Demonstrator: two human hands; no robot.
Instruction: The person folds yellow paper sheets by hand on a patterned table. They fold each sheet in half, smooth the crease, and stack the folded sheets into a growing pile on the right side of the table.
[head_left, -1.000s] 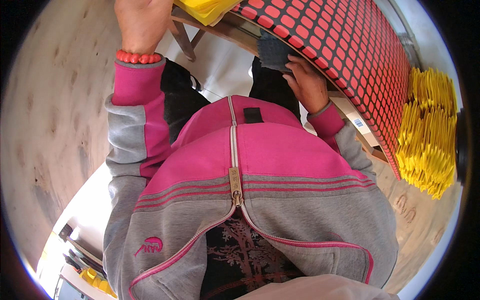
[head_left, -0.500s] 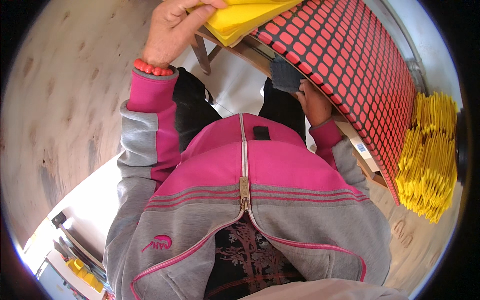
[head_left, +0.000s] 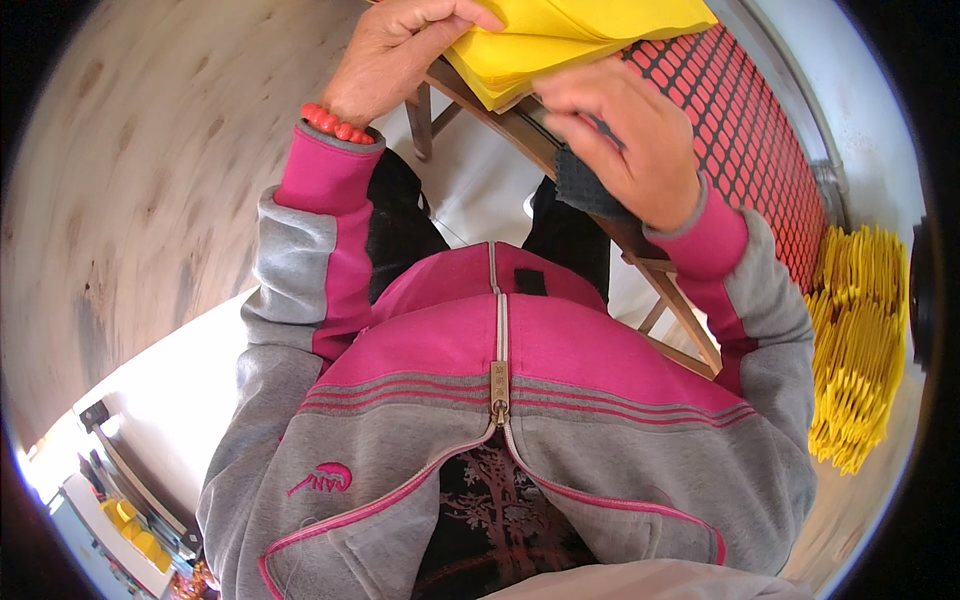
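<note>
At the top of the head view, a stack of thin yellow sheets (head_left: 575, 45) lies with its top layers lifted and fanned a little. My left hand (head_left: 400, 50), with a red bead bracelet (head_left: 338, 124) at the wrist, pinches the stack's left edge; some of its fingers are cut off by the frame. Just below the near edge of the stack is my right hand (head_left: 640, 140), loosely curled, thumb apart from the fingers and fingertips blurred. Nothing shows in it. Under that hand a dark cloth (head_left: 582, 186) hangs by the table's edge.
A red-and-black patterned cover (head_left: 735, 130) spreads over the table on the right. Many folded yellow pieces (head_left: 860, 350) are piled beyond its right end. Wooden table legs (head_left: 690, 320) stand below. A pale wooden surface (head_left: 150, 180) fills the left.
My right hand has risen from the dark cloth at the table's edge to the yellow sheets. My left hand has shifted slightly right in view, still at the stack.
</note>
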